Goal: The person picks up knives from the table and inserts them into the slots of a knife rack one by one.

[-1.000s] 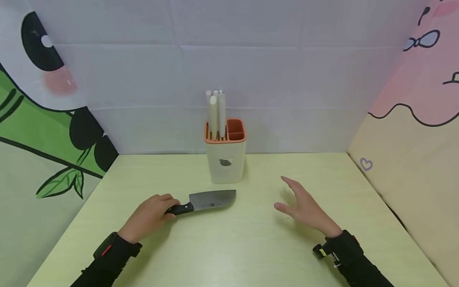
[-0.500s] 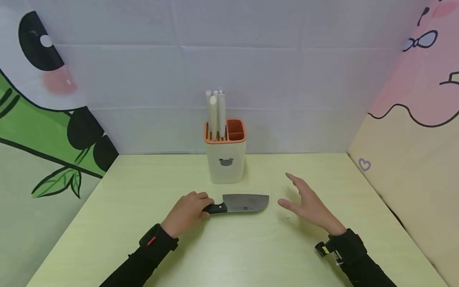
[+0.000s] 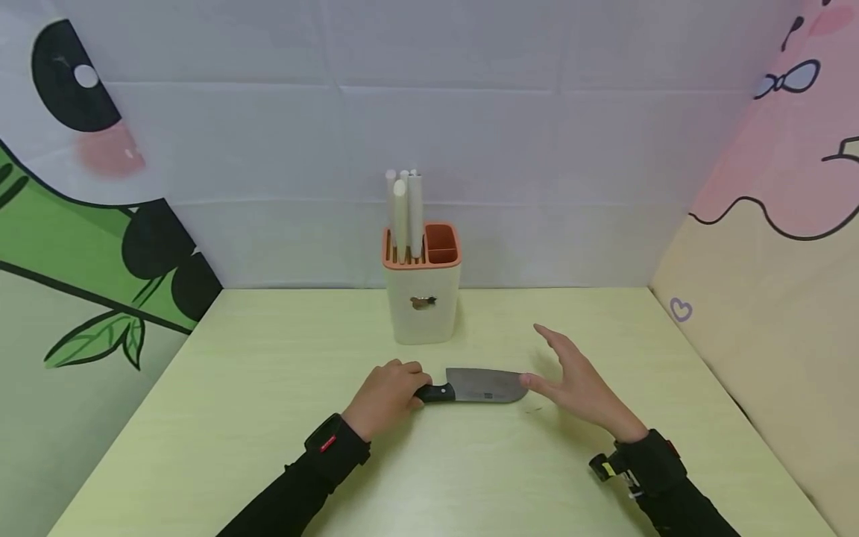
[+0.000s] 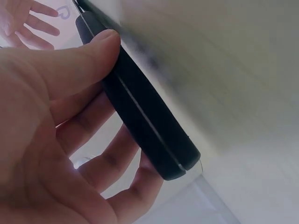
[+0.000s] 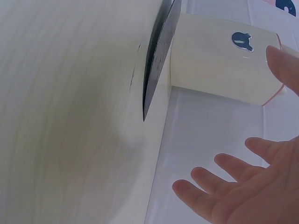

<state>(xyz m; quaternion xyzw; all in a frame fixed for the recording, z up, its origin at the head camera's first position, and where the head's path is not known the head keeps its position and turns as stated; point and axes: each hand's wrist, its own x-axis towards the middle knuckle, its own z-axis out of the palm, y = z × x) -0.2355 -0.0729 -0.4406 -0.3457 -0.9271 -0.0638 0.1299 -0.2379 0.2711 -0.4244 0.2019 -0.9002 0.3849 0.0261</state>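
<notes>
A cleaver-like kitchen knife (image 3: 485,385) with a broad grey blade and black handle (image 4: 145,112) lies low over the table, its tip pointing right. My left hand (image 3: 389,399) grips the handle, thumb on one side and fingers curled round the other in the left wrist view. My right hand (image 3: 570,384) is held with fingers extended and spread, holding nothing. Its thumb overlaps the blade's tip in the head view. In the right wrist view the blade (image 5: 160,56) shows edge-on, apart from the right fingers (image 5: 196,189).
Behind the knife stands a white knife holder (image 3: 424,317) with an orange slotted top. Several white-handled utensils (image 3: 401,212) stand upright in its left slots; square compartments are at the right. The pale table (image 3: 282,321) meets a white back wall and printed side walls.
My left hand has moved right across the table with the knife, bringing the blade's tip up to the right hand. The right hand has shifted only slightly.
</notes>
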